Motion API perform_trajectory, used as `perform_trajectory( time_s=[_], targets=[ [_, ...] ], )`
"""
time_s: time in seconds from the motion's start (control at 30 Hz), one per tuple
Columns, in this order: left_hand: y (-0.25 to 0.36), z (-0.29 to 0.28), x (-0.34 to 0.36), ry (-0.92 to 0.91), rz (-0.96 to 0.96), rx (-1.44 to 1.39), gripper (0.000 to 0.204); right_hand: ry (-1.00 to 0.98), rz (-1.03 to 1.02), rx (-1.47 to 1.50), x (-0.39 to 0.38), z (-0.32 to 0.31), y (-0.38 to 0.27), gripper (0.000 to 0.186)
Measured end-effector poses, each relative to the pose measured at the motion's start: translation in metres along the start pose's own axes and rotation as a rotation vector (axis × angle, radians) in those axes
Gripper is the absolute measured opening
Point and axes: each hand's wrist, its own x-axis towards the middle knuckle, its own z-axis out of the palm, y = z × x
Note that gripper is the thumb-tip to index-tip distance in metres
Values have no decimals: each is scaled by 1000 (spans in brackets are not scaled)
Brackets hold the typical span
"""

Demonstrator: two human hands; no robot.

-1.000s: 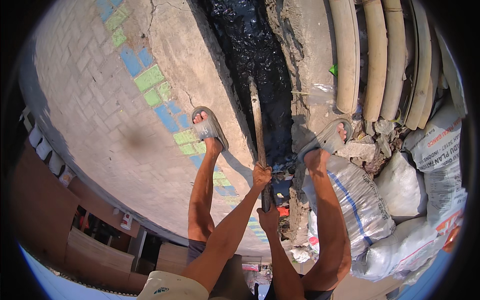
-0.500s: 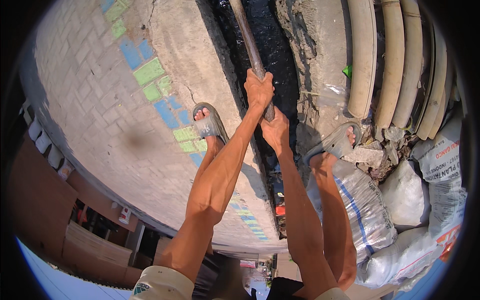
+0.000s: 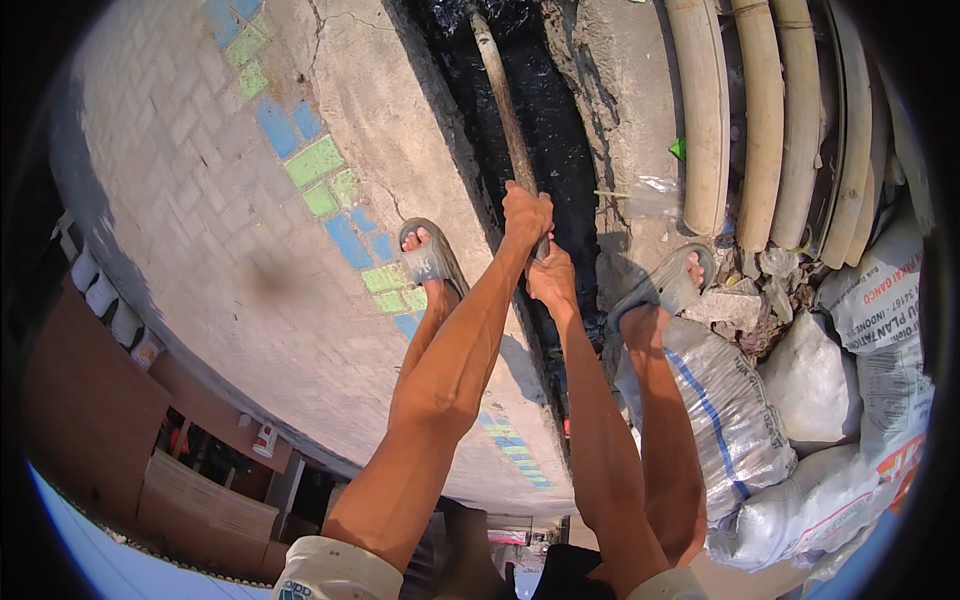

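Note:
A long wooden pole (image 3: pixel 508 118) slants down into the dark water of a narrow ditch (image 3: pixel 548 110). Its far end meets the black water at the top of the view, so whatever is on that end is hidden. My left hand (image 3: pixel 527 213) wraps round the pole from the left. Just below it, nearer to me, my right hand (image 3: pixel 551 276) grips the pole's near end. Both arms stretch out straight over the ditch between my feet.
My sandalled feet straddle the ditch, one on the concrete edge (image 3: pixel 385 120), the other beside filled sacks (image 3: pixel 725 415). Split bamboo poles (image 3: pixel 700 120) lie along the right, above rubble (image 3: pixel 745 305). Paving with blue and green painted bricks (image 3: pixel 315 160) spreads left.
Both hands have come back toward me with the pole, drawing it nearer. Its lower length and the disturbed water at its far end now show. My grip stays the same.

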Motion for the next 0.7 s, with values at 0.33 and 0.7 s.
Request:
perform_trajectory(
  time_s=[0.33,0.7],
  targets=[
    [-200,41,-36,-264,-199,-322,33,211,29,-58,-180,42,208,31],
    [-243,29,-157,-146,-87,-432,22,235,42,-94,-240,46,262,29]
  ],
)
